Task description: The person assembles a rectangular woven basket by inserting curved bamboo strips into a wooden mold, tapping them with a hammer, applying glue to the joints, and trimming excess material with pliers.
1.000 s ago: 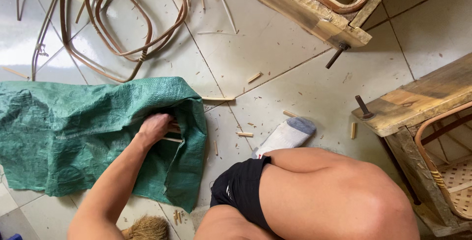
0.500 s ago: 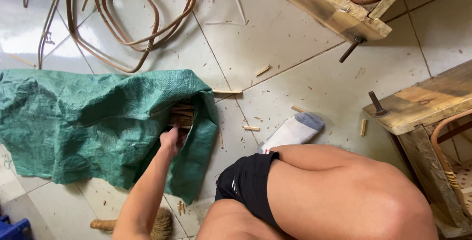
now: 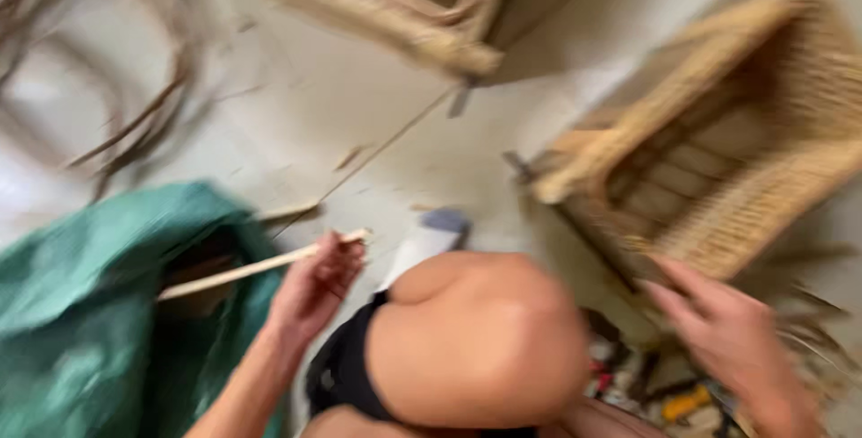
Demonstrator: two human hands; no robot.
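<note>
Our left hand (image 3: 314, 290) pinches a thin wooden stick (image 3: 260, 266), its far end reaching into the green sack (image 3: 81, 330) just left of our knee (image 3: 485, 339). Right of that knee, our right hand (image 3: 718, 335) spreads open fingers, holding nothing, below the wicker frame (image 3: 718, 169).

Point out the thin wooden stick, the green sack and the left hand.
thin wooden stick (image 3: 235, 272), head view, mid-length of the shaft.
green sack (image 3: 81, 312), head view, upper face of the cloth.
left hand (image 3: 314, 284), head view, back of the hand, fingers closed on the stick.
</note>
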